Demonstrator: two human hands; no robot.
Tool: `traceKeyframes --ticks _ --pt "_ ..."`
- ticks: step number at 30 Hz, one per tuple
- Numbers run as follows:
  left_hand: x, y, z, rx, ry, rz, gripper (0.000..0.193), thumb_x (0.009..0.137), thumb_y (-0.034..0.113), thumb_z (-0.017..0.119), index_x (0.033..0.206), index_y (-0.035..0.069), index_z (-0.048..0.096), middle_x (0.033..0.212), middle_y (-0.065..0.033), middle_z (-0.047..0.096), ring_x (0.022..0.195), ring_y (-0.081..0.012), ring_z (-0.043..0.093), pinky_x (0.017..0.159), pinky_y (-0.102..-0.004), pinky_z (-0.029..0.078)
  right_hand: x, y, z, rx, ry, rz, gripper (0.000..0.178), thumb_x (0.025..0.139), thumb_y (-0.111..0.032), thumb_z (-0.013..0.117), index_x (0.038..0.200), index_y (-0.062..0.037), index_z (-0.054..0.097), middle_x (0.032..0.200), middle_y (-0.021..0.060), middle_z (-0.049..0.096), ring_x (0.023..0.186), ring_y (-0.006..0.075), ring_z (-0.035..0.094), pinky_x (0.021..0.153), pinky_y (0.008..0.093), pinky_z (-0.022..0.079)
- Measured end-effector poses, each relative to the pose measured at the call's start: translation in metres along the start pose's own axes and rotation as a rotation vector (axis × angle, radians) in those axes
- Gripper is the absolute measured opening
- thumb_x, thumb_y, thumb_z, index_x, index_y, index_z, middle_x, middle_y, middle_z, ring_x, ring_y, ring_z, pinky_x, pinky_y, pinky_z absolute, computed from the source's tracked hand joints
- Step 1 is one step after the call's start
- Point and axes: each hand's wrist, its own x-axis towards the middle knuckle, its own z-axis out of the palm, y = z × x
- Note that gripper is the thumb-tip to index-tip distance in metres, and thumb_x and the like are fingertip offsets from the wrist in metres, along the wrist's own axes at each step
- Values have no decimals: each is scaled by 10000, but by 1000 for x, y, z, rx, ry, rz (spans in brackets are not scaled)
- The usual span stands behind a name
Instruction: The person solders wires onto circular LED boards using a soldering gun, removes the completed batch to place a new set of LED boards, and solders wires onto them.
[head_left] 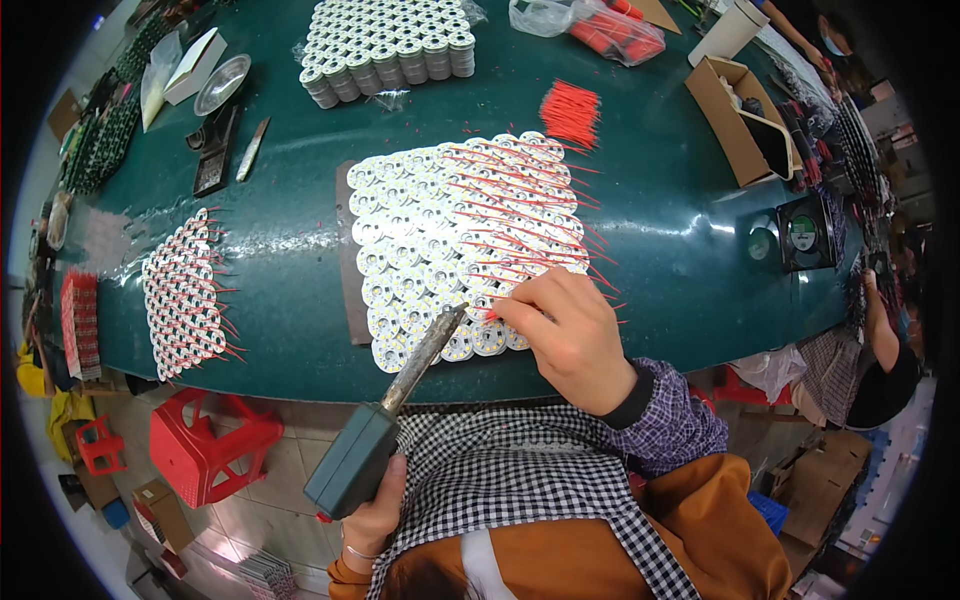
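Observation:
My left hand (378, 508) is wrapped round the dark green handle of a soldering iron (362, 455). Its metal shaft slants up to the right, and the tip rests at or just over a panel of round white LED boards (400, 228). Close to that tip, my right hand (572, 335) pinches a thin red wire against the panel's near part; the wire is largely hidden by the fingers. Many red wires (520, 205) lie across the panel's right half. The boards on the left half show no wires. A brown backing (354, 270) shows along the panel's left edge.
Beyond the panel are a bundle of red wires (570, 114) and stacked LED panels (390, 60). A smaller wired panel (185, 295) lies left, near tweezers (253, 150) and a metal dish (222, 84). A cardboard box (735, 125) stands right; a red stool (205, 450) is below the table.

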Motion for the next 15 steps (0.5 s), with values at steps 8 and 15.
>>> traceKeyframes --ticks 8,15 --pt "4 26 -3 -94 -29 -273 209 888 46 784 1065 -52 734 964 -121 754 828 -201 712 735 -310 563 -16 -10 -4 33 95 28 207 783 -45 699 988 -36 731 928 45 667 853 221 638 730 359 486" --pt "-4 2 -6 10 -70 -162 330 869 -54 731 1185 -69 636 915 -85 669 657 -125 607 587 -266 501 -22 -11 -2 48 80 38 244 776 -51 683 1013 -20 732 936 56 669 867 226 647 759 353 512"
